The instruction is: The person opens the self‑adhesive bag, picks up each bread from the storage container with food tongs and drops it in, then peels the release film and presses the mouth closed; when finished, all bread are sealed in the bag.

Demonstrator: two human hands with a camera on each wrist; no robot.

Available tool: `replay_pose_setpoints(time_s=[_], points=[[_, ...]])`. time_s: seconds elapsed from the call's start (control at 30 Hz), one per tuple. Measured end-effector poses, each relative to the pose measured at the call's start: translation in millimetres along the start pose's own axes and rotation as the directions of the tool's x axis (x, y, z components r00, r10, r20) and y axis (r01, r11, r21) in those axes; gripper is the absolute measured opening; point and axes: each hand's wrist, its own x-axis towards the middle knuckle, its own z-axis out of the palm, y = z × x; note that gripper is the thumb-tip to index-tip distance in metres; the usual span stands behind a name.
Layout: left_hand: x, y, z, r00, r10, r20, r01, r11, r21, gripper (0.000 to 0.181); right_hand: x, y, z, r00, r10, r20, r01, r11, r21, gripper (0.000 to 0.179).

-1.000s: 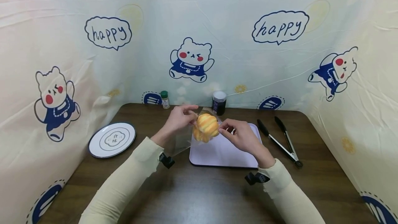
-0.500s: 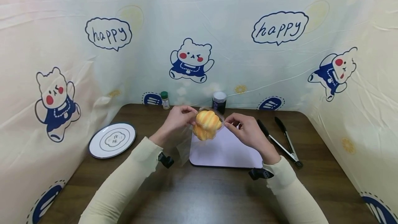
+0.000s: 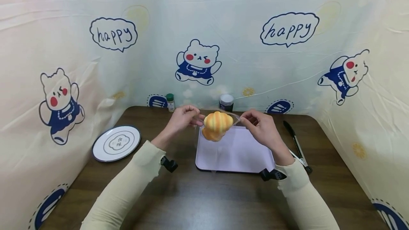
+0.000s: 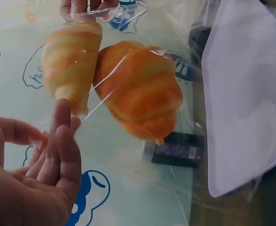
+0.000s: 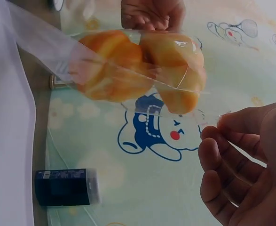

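The right hand (image 3: 262, 127) is pinching the clear bag (image 5: 41, 47) between thumb and forefinger, the other fingers curling loosely. The left hand (image 3: 184, 119) is gripping the bag's other side; its thumb and a finger seem to be pinching the film, while one fingertip is pressing or lying close against a bun. Between the hands, two buns (image 3: 218, 122) are resting inside the bag, above the far edge of the purple tray (image 3: 236, 155).

From the buns, the tray is lying toward five o'clock, the dark jar (image 3: 226, 104) is standing at one, the green-capped bottle (image 3: 170, 103) at ten. The plate (image 3: 134, 141) is lying well off at nine, and the tongs (image 3: 300, 148), partly hidden by the right arm, just past three. All are resting on the desk (image 3: 204, 198).

The thin grip is looking like the weak point: if the slick film were slipping from either pinch, the bag could be tipping and the buns tumbling out. Pulling too hard could be tearing the film.
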Motion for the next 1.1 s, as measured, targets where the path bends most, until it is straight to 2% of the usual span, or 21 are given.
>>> replay_pose_setpoints(time_s=[0.17, 0.33, 0.5, 0.67, 0.8, 0.9, 1.03, 1.1], points=[[-1.1, 1.1, -1.0, 0.994, 0.063, 0.085, -0.062, 0.998, -0.019, 0.038, 1.9, -1, -3, 1.0, 0.007, -0.011, -0.006, 1.0, 0.029, 0.013], [-3.7, 3.6, -2.1, 0.983, 0.097, 0.159, -0.094, 0.995, -0.027, 0.035, 4.5, 0, -7, 0.999, 0.011, -0.043, -0.01, 1.0, 0.026, 0.014], [-3.3, 5.3, -1.6, 0.986, 0.077, 0.149, -0.078, 0.997, 0.001, 0.024, 6.0, 3, -8, 0.998, 0.017, -0.058, -0.015, 0.999, 0.03, 0.017], [-3.2, 3.9, -3.1, 0.986, 0.101, 0.132, -0.111, 0.991, 0.074, 0.018, 6.3, 3, -10, 0.996, 0.054, -0.067, -0.05, 0.996, 0.069, 0.018], [-4.0, 2.1, -4.4, 0.983, 0.145, 0.116, -0.163, 0.973, 0.162, 0.016, 6.7, 2, -11, 0.993, 0.087, -0.076, -0.08, 0.992, 0.094, 0.018], [-3.7, 0.9, -3.9, 0.969, 0.209, 0.129, -0.231, 0.954, 0.191, 0.019, 7.3, 2, -11, 0.992, 0.099, -0.076, -0.092, 0.991, 0.097, 0.019], [-3.6, 0.4, -0.4, 0.932, 0.305, 0.198, -0.331, 0.936, 0.117, 0.022, 8.0, 4, -10, 0.992, 0.112, -0.061, -0.105, 0.989, 0.103, 0.019], [-4.3, 0.8, 2.0, 0.92, 0.328, 0.216, -0.351, 0.933, 0.076, 0.021, 8.4, 5, -8, 0.992, 0.116, -0.048, -0.11, 0.988, 0.11, 0.02]])
